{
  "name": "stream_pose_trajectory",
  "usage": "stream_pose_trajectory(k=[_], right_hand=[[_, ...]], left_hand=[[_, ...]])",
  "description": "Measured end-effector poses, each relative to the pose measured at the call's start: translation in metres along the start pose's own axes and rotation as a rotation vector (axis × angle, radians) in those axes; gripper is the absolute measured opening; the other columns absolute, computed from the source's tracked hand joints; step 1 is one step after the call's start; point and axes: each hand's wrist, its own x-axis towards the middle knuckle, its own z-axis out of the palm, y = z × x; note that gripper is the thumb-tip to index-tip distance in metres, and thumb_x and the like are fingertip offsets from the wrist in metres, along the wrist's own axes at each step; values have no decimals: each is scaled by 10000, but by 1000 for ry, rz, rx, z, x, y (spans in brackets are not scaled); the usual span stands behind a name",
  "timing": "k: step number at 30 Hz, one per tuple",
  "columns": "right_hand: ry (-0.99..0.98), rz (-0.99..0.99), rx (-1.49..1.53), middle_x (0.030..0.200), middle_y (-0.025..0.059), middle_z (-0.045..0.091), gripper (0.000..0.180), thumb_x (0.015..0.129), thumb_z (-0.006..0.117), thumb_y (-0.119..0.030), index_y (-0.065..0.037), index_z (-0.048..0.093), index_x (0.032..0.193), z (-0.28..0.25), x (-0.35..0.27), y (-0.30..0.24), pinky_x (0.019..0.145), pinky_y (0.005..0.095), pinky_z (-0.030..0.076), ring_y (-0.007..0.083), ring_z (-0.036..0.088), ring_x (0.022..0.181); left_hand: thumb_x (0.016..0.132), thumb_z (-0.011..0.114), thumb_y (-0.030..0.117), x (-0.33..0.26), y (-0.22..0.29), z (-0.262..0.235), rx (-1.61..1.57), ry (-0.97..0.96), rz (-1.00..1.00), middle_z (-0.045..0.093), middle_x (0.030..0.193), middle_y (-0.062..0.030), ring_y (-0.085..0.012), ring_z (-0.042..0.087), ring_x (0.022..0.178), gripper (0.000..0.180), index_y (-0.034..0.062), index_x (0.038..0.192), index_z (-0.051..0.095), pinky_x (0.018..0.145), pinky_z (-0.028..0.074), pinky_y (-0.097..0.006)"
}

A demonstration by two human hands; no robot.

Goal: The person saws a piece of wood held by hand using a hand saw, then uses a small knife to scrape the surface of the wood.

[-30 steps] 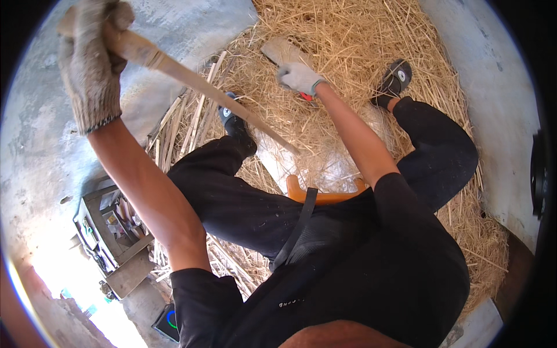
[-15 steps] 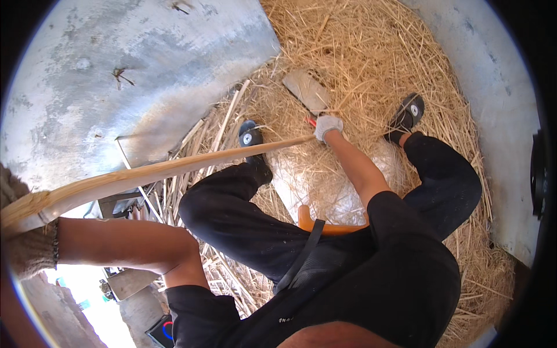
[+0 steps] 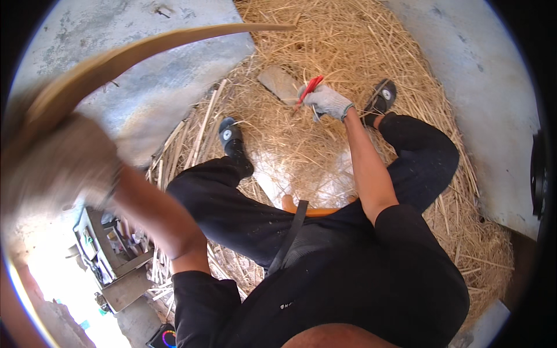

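My left hand (image 3: 55,165), in a knitted glove and blurred, is raised close to the camera at the left and grips a long pale wooden strip (image 3: 174,40) that arcs up and across to the top middle. My right hand (image 3: 326,101), also gloved, holds a red-handled tool (image 3: 307,91) low over the straw near a flat grey block (image 3: 279,83). I sit with knees apart, a black shoe (image 3: 231,136) on the left and another shoe (image 3: 383,95) on the right.
A thick heap of straw (image 3: 360,40) covers the ground ahead, with loose cut sticks (image 3: 191,130) at its left edge. Bare concrete (image 3: 476,69) lies on both sides. An open toolbox (image 3: 107,255) sits at the lower left. An orange seat edge (image 3: 313,210) shows under me.
My left hand swung the wooden strip from high left down and back up toward the camera. My right hand drew nearer and now shows the red tool more clearly.
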Motion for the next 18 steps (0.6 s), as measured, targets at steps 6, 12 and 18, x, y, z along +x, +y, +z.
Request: stream_pose_trajectory(k=[6,12,18], right_hand=[[371,-649,-504,809,68,634,318,901,634,-129,-114,665,1218,6,-49,49,771,400,570,259,662,787],[873,319,-1140,1122,217,647,332,857,629,-229,-156,705,1172,-27,-105,87,918,483,529,420,650,1057],[371,297,-891,1051,237,720,375,858,626,-381,-53,750,992,57,-69,34,852,457,565,336,716,1008]], left_hand=[[1062,456,321,-126,-74,95,47,-44,-333,738,889,-151,-246,722,827,389,-23,1117,631,782,612,-394],[1064,461,375,-130,-67,78,-23,34,-519,742,912,-164,-235,723,753,456,-42,1133,633,624,608,-336],[1046,509,347,-127,-67,80,80,34,-431,659,853,-70,-128,593,684,368,11,1153,618,562,479,-261]])
